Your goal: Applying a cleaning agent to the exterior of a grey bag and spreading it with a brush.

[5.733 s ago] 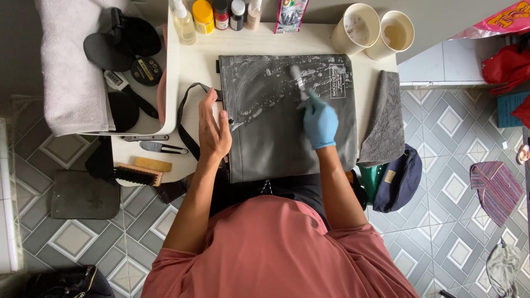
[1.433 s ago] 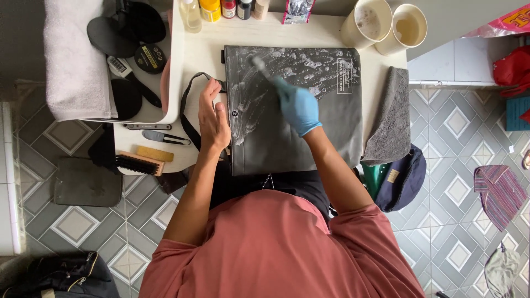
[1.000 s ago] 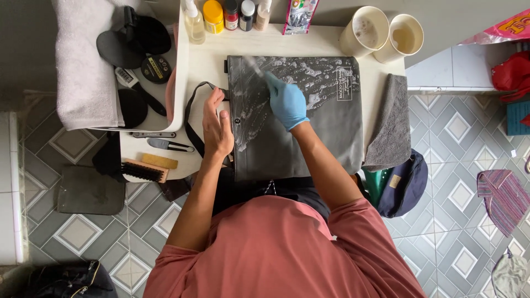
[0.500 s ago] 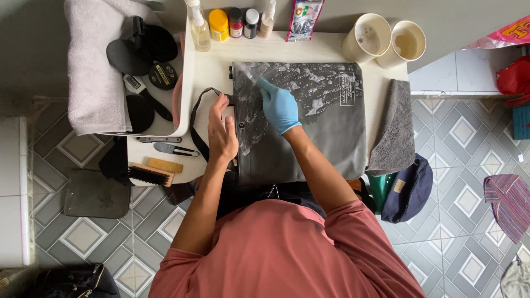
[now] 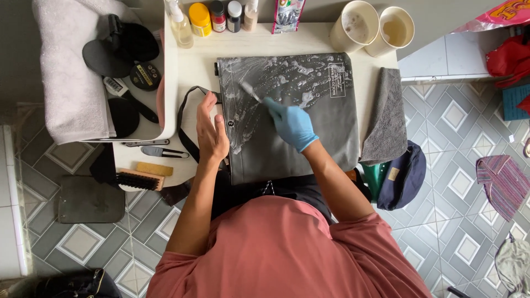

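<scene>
Shifted since half a second back: gloved right hand, clenched on small brush, now lower and further right on grey bag. Bare left hand pressed flat on bag's left edge, beside strap. Risk, judged: suds slicking bag under loose palm, or running onto grey cloth right of bag.

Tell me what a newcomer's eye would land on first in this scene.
The flat grey fabric bag, streaked with white foam, lies at the middle of the white table. On it the blue-gloved right hand has a small brush in its grip, while the bare left hand presses the bag's left edge beside the black strap. Two cream plastic cups stand at the table's far right corner.
</scene>
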